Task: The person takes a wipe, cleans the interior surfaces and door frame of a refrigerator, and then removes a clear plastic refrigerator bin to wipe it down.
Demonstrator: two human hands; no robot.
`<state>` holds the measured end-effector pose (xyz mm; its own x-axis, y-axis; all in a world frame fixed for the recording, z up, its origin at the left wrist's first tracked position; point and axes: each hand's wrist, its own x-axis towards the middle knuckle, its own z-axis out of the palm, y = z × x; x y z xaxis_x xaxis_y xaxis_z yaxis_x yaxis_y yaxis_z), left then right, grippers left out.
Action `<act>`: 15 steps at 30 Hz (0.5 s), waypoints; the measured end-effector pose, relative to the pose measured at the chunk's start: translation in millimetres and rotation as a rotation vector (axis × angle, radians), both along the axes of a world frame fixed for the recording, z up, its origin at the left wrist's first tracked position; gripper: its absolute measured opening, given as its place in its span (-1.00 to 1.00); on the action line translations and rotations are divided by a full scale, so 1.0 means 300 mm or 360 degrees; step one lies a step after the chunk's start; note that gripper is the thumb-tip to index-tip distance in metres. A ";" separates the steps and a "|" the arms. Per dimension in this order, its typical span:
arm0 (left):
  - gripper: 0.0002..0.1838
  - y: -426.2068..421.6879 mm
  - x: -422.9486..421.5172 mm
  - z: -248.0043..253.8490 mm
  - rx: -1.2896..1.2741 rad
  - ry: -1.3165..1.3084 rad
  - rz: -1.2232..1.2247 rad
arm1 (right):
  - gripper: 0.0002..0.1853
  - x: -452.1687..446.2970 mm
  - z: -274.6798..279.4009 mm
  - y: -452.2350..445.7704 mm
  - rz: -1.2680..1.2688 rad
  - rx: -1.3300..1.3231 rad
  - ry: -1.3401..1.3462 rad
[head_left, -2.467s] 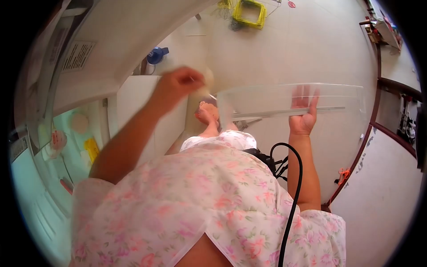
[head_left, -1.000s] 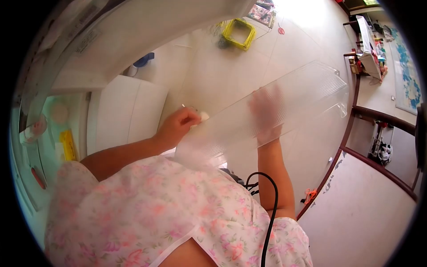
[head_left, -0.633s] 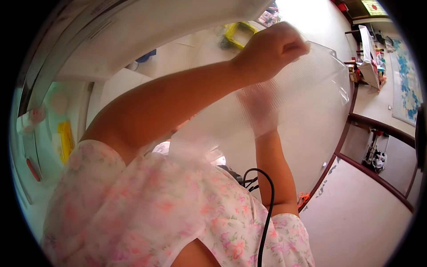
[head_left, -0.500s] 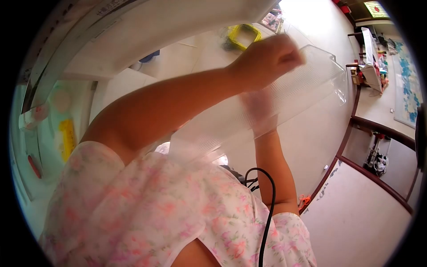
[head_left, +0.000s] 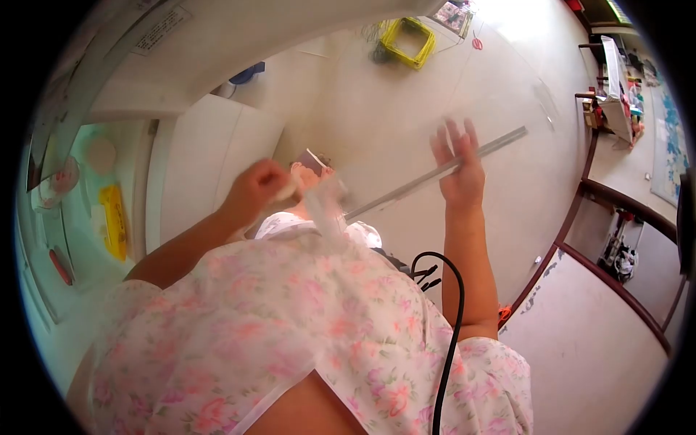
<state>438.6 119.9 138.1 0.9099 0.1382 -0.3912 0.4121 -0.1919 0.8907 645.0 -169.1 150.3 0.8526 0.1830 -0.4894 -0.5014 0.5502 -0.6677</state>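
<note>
My right hand holds a clear plastic panel, fingers spread against it and palm up. The panel is seen nearly edge-on, with a grey strip slanting across the hand from near my lap to the upper right. My left hand, blurred, is closed at the panel's near left end. A small pale thing shows at its fingertips, too smeared to make out. Below the hands is my flowered top, with a black cable over its right side.
An opened white appliance stands on the left, with a yellow packet inside. On the floor ahead are a yellow frame and red scissors. A blue object lies beyond the appliance. At the right stands a white panel with dark red edging.
My left hand has come back from the panel's far end to its near left end. The panel has tilted from face-on to nearly edge-on, and my right hand has shifted slightly right.
</note>
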 end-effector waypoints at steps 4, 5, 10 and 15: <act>-0.85 0.022 0.144 -0.043 -0.0256 0.0119 0.0607 | -0.52 0.029 -0.037 0.049 0.0088 -0.0013 0.0216; -0.85 0.019 0.161 -0.080 -0.0255 0.0118 0.0602 | -0.50 0.023 -0.038 0.071 0.0071 -0.0012 0.0318; -0.75 -0.071 0.198 -0.137 -0.1298 0.0635 0.0479 | -0.38 0.028 -0.085 0.126 -0.0005 0.0058 0.0457; -0.78 -0.095 0.185 -0.083 -0.1021 0.0165 0.0182 | -0.20 -0.018 -0.064 0.171 0.0033 0.0441 0.0404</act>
<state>494.2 91.3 113.3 0.8565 -0.0579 -0.5130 0.4881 0.4142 0.7682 639.5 -117.9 131.2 0.7052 0.3542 -0.6142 -0.6449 0.6805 -0.3480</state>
